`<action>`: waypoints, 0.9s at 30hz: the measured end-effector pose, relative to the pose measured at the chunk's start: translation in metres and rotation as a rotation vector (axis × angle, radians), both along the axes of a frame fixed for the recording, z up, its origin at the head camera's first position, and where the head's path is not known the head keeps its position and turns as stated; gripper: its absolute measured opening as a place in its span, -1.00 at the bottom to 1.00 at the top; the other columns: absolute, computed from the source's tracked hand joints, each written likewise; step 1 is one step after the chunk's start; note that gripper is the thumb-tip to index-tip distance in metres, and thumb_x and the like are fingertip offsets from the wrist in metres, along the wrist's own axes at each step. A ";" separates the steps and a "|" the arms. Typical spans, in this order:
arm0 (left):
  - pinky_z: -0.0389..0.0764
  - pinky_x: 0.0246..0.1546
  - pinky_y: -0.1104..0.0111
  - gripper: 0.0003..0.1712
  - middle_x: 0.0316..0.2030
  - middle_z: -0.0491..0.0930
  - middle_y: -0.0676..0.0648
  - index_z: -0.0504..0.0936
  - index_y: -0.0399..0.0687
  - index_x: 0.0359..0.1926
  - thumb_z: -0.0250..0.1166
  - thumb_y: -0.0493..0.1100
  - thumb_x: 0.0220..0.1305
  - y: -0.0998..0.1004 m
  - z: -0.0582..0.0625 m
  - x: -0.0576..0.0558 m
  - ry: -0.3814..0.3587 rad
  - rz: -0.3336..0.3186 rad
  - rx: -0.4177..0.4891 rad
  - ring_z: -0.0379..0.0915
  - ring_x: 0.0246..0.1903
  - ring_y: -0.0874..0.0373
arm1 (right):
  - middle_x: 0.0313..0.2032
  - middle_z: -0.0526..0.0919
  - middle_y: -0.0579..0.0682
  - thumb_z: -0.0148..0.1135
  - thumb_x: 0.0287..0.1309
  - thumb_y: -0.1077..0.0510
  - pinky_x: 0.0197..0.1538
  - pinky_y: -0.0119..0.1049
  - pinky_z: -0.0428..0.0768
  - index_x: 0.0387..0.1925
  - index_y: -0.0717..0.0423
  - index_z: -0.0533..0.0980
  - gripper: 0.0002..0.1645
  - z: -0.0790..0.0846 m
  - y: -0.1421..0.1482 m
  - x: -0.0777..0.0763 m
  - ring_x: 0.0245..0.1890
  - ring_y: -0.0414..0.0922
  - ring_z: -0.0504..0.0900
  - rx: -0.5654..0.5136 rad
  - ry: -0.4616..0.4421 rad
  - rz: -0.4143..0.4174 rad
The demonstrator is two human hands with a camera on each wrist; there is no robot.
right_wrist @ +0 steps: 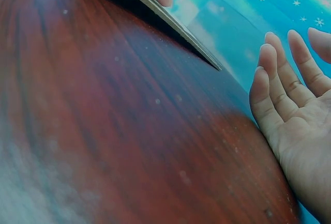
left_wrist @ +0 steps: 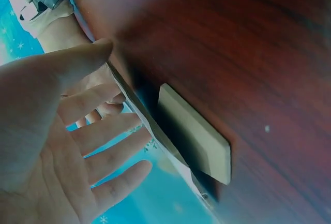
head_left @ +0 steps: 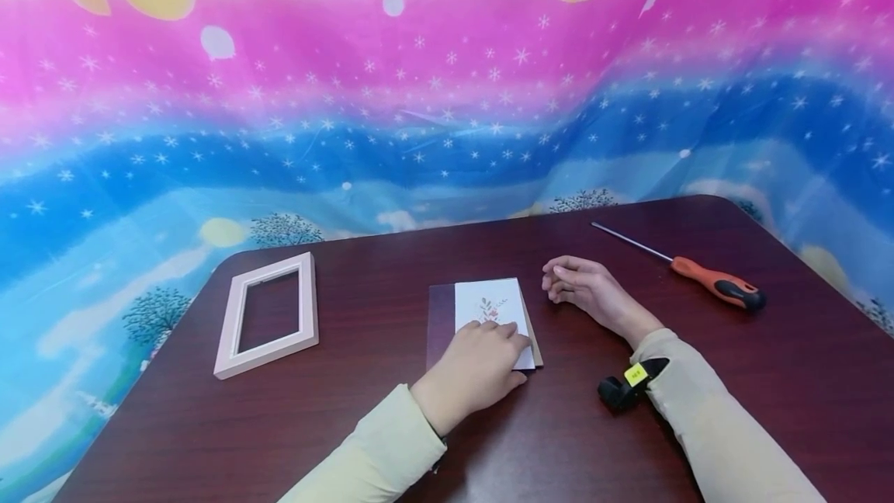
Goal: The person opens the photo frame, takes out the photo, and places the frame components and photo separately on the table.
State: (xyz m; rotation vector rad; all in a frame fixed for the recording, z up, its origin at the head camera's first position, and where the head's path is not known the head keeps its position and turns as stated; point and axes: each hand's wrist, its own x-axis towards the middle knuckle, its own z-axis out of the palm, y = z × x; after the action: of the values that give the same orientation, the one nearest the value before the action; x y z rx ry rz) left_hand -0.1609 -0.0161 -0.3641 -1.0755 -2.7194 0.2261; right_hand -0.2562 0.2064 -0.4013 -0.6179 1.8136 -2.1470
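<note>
A white card (head_left: 482, 297) with a small printed plant lies on a brown backing board (head_left: 536, 355), whose edge shows at the right. To their left a clear sheet (head_left: 440, 324) sticks out. My left hand (head_left: 478, 367) rests on the card with its fingers extended; in the left wrist view these fingers (left_wrist: 111, 159) look fairly straight along the stack. Just right of the card, my right hand (head_left: 590, 289) is on the table with fingers loosely bent, holding nothing. Over to the left lies a pale pink picture frame (head_left: 226, 332) with an open middle.
An orange-and-black screwdriver (head_left: 719, 286) lies at the right, its shaft pointing to the back. The dark wooden table (head_left: 363, 425) ends at a colourful cloth backdrop (head_left: 433, 99). A black wrist device (head_left: 621, 390) sits at the right sleeve.
</note>
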 end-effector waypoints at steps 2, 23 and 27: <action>0.60 -0.29 0.30 -0.59 -0.17 0.71 0.07 0.64 0.10 -0.06 0.30 0.13 0.07 0.001 0.000 0.000 0.010 0.001 0.005 0.60 -0.22 0.16 | -0.34 0.65 -0.15 -0.11 0.38 0.17 -0.23 -0.44 0.63 -0.13 0.09 0.49 -0.77 0.001 0.000 -0.001 -0.35 -0.21 0.60 0.001 -0.002 0.002; 0.64 -0.50 0.32 -0.81 -0.43 0.72 0.08 0.68 0.02 -0.35 0.18 -0.05 0.21 0.001 -0.003 0.002 0.077 0.021 0.188 0.58 -0.45 0.19 | -0.35 0.66 -0.14 -0.09 0.37 0.18 -0.25 -0.45 0.63 -0.16 0.03 0.51 -0.79 -0.002 0.000 0.001 -0.36 -0.21 0.60 -0.016 -0.009 0.002; 0.62 -0.52 0.35 -0.82 -0.51 0.67 0.09 0.66 0.01 -0.44 0.19 -0.06 0.19 0.003 -0.001 0.001 0.120 0.011 0.203 0.55 -0.48 0.20 | -0.35 0.67 -0.14 -0.11 0.37 0.19 -0.25 -0.44 0.64 -0.16 0.03 0.51 -0.77 -0.001 0.001 0.001 -0.35 -0.21 0.61 -0.029 -0.008 0.007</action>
State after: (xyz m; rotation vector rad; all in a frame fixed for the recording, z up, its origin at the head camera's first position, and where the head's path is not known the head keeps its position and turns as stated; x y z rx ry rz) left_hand -0.1594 -0.0134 -0.3650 -0.9590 -2.5765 0.0141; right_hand -0.2554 0.2072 -0.4025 -0.6198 1.7765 -2.1716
